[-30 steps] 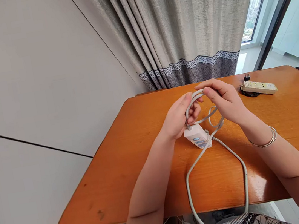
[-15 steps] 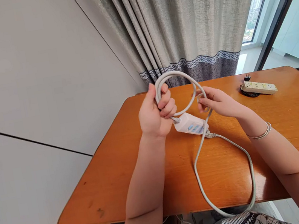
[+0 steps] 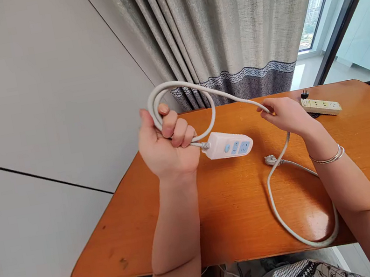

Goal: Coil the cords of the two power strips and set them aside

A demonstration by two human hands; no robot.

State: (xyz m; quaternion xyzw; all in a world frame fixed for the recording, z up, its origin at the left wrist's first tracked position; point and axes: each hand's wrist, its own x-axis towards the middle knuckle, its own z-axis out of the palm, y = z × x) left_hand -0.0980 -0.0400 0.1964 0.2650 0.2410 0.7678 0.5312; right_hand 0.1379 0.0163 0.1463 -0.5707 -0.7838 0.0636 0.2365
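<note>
My left hand [image 3: 165, 149] is raised above the orange table [image 3: 239, 205] and grips a loop of the grey cable [image 3: 194, 90] close to the white power strip [image 3: 229, 144], which juts out to the right of my fist. My right hand [image 3: 285, 114] pinches the same cable farther along, at table height. From there the cable drops, curves in a wide loop [image 3: 292, 229] across the table's front edge and ends in a grey plug [image 3: 271, 160] lying on the wood. A bangle sits on my right wrist.
A second, cream power strip [image 3: 321, 106] with a black cable and plug lies at the table's far right. Grey curtains [image 3: 224, 32] hang behind the table, a plain wall runs along the left, and a window is at the far right.
My left hand rose and moved left, lifting the white power strip off the table. My right hand moved right, drawing the cable out into a larger loop; the plug now lies apart from the strip.
</note>
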